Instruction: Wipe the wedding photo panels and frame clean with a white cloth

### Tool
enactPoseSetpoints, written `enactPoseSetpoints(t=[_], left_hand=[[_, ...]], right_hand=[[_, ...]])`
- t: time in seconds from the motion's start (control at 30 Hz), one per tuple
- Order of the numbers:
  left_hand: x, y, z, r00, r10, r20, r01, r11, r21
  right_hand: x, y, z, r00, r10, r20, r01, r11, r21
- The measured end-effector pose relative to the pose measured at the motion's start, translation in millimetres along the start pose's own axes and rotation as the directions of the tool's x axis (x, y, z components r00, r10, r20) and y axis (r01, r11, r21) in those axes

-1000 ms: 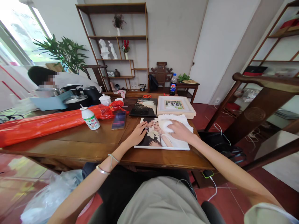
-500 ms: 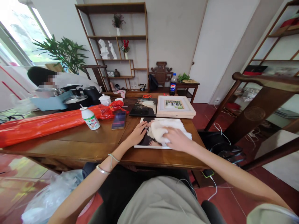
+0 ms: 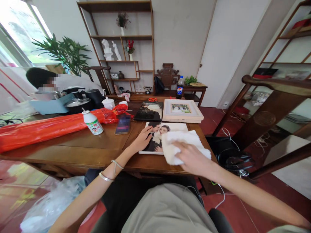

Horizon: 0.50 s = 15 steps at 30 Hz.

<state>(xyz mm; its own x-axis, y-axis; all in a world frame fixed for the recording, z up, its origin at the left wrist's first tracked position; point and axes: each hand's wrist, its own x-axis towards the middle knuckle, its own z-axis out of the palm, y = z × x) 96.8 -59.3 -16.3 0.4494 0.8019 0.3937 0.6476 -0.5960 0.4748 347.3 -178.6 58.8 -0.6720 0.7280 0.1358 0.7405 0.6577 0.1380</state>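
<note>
A glossy photo print (image 3: 155,137) of a couple lies flat on the wooden table (image 3: 97,145), near its front edge. My left hand (image 3: 143,139) rests on the print's left edge, fingers spread flat. My right hand (image 3: 191,157) is closed on a white cloth (image 3: 177,144), which covers the print's near right corner. A phone (image 3: 123,124) lies just left of the print.
Behind the print lie a dark photo album (image 3: 149,111) and a pale framed picture (image 3: 182,110). A long red plastic bag (image 3: 46,127), a small white bottle (image 3: 92,123), a teapot (image 3: 108,103) and kettles crowd the left. A wooden chair (image 3: 272,110) stands right.
My right hand has pulled the white cloth across the print toward me, from its upper right to the near right corner. The left hand has stayed put.
</note>
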Motion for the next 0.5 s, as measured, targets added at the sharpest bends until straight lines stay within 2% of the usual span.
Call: enactPoseSetpoints(t=[0.1, 0.2, 0.4, 0.5], left_hand=[[0, -2, 1.3, 1.000, 0.006, 0.003, -0.006, 1.000, -0.002], [1, -5, 2.9, 1.000, 0.013, -0.009, -0.013, 1.000, -0.003], [1, -5, 2.5, 1.000, 0.019, -0.013, -0.019, 1.000, 0.000], [1, -4, 1.6, 1.000, 0.009, -0.003, -0.009, 1.000, 0.004]], right_hand=[[-10, -26, -5, 0.991, -0.128, -0.024, 0.129, 0.991, 0.045], [-2, -25, -5, 0.988, -0.153, -0.028, 0.155, 0.984, 0.091], [43, 38, 6, 0.999, 0.024, -0.030, -0.023, 0.999, 0.034], [58, 63, 13, 0.998, 0.061, -0.012, -0.061, 0.998, -0.009]])
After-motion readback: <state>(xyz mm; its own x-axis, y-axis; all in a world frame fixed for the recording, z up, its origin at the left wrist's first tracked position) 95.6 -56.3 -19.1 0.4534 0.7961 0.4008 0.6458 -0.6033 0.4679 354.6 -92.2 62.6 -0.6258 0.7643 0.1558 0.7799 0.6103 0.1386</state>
